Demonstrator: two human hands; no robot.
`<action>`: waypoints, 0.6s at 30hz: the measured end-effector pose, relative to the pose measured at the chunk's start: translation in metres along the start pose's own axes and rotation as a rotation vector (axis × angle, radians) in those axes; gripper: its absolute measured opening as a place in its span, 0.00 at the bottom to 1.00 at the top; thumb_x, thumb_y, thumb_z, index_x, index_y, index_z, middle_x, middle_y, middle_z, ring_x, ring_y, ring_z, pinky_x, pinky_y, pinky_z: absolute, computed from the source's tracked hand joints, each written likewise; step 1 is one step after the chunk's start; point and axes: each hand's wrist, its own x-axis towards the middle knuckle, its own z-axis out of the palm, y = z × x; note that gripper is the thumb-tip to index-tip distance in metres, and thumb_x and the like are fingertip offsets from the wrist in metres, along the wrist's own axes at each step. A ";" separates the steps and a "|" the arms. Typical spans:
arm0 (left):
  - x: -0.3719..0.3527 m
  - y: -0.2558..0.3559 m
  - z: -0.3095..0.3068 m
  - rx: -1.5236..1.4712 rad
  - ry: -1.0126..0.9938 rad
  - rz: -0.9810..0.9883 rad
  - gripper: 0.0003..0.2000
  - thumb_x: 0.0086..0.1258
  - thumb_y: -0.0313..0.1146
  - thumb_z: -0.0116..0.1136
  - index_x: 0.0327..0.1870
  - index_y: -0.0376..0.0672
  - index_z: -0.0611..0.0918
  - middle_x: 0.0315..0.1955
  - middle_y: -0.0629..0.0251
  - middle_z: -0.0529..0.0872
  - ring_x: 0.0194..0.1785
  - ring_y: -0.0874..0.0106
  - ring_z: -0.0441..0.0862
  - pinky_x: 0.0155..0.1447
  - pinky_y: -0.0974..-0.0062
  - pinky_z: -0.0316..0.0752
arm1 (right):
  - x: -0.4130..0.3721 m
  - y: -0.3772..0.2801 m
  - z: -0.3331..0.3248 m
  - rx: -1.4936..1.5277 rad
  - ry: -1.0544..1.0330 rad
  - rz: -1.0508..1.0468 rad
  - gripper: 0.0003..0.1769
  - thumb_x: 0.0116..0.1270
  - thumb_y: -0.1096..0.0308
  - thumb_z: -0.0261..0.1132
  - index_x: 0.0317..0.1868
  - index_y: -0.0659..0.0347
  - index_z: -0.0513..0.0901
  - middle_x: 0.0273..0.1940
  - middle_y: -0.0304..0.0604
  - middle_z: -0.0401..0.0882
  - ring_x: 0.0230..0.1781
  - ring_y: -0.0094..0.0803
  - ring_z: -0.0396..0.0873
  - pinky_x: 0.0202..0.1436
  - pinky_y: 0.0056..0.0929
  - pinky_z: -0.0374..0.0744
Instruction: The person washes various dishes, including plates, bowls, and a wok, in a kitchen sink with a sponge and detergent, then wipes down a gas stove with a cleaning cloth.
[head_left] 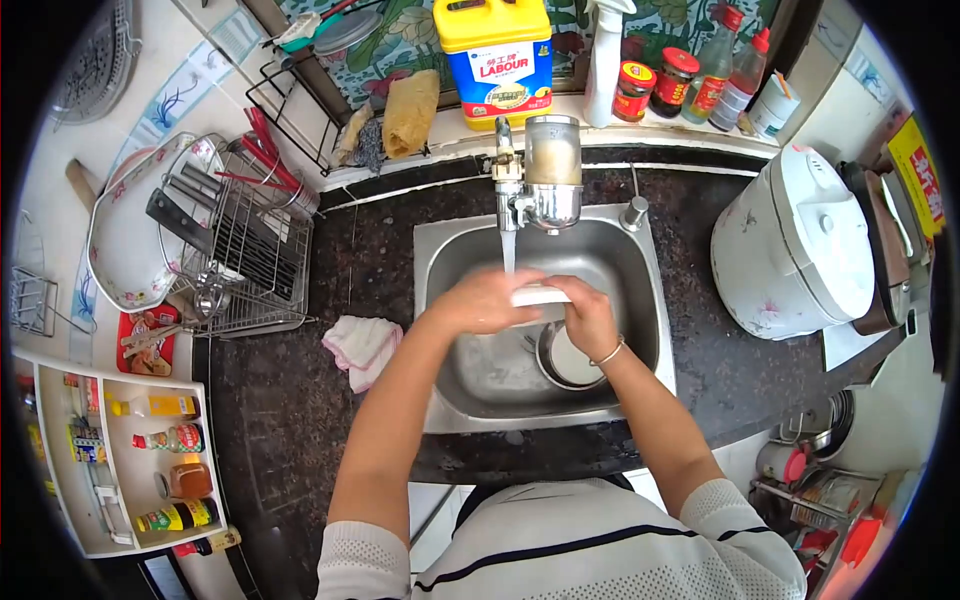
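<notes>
Over the sink (465, 385), a white dish (540, 296), seen nearly edge-on, is held between my two hands. My right hand (590, 318) grips its right side, thumb and fingers closed on the rim. At its left side my left hand (488, 302) is closed against the dish, slightly blurred, with some fingers hidden. A stream of water (508, 252) runs from the faucet (510, 205) onto the left hand and dish area. Below my right hand, a round metal pot (568, 362) rests in the basin, partly covered by the wrist.
A pink-edged white cloth (362, 350) lies left of the sink. Farther left stands a wire dish rack (250, 240) with knives and chopsticks. A white rice cooker (795, 245) is on the right. Behind the faucet are a yellow jug (497, 65), a spray bottle (604, 65) and several jars.
</notes>
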 end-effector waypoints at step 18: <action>-0.018 0.013 0.016 0.610 0.722 0.051 0.11 0.53 0.32 0.54 0.38 0.47 0.80 0.33 0.66 0.77 0.44 0.67 0.73 0.57 0.62 0.65 | -0.013 0.091 0.033 0.708 0.222 0.523 0.18 0.57 0.81 0.56 0.48 0.66 0.81 0.41 0.44 0.82 0.42 0.32 0.78 0.47 0.25 0.76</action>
